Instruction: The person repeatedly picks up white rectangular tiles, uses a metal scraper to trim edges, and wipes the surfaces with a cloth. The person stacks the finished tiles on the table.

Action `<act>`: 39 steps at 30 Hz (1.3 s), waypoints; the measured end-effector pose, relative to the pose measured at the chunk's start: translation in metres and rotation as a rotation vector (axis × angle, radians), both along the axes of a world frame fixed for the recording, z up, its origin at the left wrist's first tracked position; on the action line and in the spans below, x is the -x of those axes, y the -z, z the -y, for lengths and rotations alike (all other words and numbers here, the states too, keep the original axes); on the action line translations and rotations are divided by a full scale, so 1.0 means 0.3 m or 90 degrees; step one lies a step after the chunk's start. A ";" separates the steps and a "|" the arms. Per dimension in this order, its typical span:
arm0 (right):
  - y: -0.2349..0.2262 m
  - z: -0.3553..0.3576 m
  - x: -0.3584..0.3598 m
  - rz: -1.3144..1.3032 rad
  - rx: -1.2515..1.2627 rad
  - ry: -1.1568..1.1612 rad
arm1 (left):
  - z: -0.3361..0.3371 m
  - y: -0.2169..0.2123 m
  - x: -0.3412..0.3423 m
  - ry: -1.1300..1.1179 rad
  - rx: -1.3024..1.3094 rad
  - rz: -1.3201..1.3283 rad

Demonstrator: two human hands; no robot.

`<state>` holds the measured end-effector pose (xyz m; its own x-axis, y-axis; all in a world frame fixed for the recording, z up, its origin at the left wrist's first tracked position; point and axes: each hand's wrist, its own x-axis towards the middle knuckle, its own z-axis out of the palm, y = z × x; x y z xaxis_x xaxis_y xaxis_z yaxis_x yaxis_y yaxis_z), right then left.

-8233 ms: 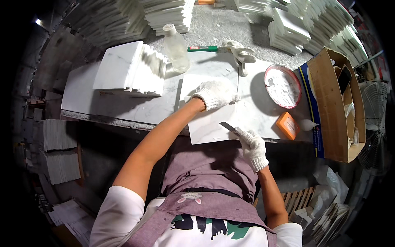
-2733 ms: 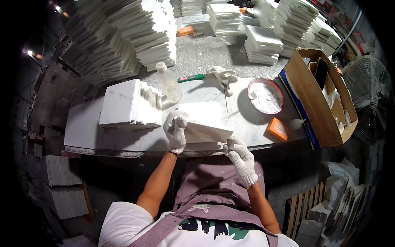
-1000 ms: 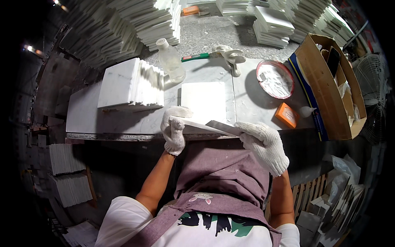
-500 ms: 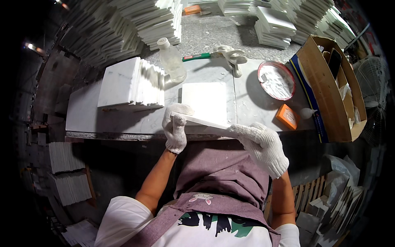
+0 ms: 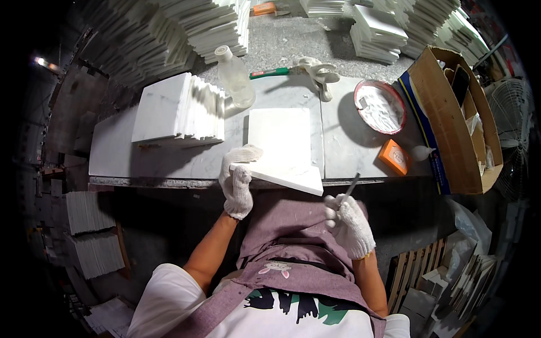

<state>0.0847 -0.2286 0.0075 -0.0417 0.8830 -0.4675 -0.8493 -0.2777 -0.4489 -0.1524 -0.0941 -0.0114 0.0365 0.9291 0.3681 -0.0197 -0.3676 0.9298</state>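
In a white knitted glove, my left hand (image 5: 239,183) is closed on the left end of a white tile (image 5: 296,178), tilted edge-up at the table's front edge. Behind it another white square tile (image 5: 279,132) lies flat on the marble slabs. My gloved right hand (image 5: 351,226), apart from the tiles and lower to the right, grips a thin grey strip-like tool (image 5: 352,186) that points up; its lower part is hidden in the fingers. Left of the tiles stands a stack of white marble tiles (image 5: 163,110).
A clear plastic bottle (image 5: 235,81), a green marker (image 5: 269,73) and spare gloves (image 5: 320,76) sit farther back. At right are a red-rimmed bowl of white paste (image 5: 380,107), an orange box (image 5: 394,158) and a cardboard box (image 5: 451,121). Tall tile stacks (image 5: 214,28) line the back.
My right hand has come away from the held tile, down and toward me, and the grey tool now shows in it. My left hand still holds the tile, whose right end has dropped lower.
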 end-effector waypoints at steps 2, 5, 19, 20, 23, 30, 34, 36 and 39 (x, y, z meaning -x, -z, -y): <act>0.008 -0.008 0.026 -0.091 -0.012 -0.023 | 0.027 -0.019 0.000 0.005 0.018 -0.005; 0.005 -0.044 0.048 -0.131 -0.064 -0.027 | 0.074 -0.030 -0.004 -0.051 -0.003 -0.020; 0.050 -0.007 0.106 0.077 -0.006 -0.131 | 0.286 -0.010 0.058 0.059 0.530 0.359; 0.058 -0.006 0.102 0.095 -0.006 -0.139 | 0.289 -0.015 0.068 0.082 0.585 0.398; 0.084 -0.011 0.084 0.123 -0.018 -0.144 | 0.283 0.002 0.076 0.118 0.646 0.486; 0.041 -0.054 0.050 0.126 0.011 0.033 | 0.227 0.076 0.013 0.078 0.602 0.553; 0.070 -0.034 0.003 0.173 0.008 0.095 | 0.174 0.097 -0.031 0.060 0.575 0.575; 0.071 -0.036 -0.004 0.203 -0.020 0.115 | 0.162 0.109 -0.034 0.059 0.568 0.571; 0.063 -0.041 -0.008 0.197 -0.006 0.133 | 0.161 0.095 -0.053 0.032 0.580 0.548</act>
<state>0.0871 -0.2163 -0.0113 0.2822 0.8616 -0.4220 -0.7115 -0.1070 -0.6944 -0.1365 -0.1423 -0.0397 0.1460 0.8625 -0.4845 -0.7412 0.4197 0.5239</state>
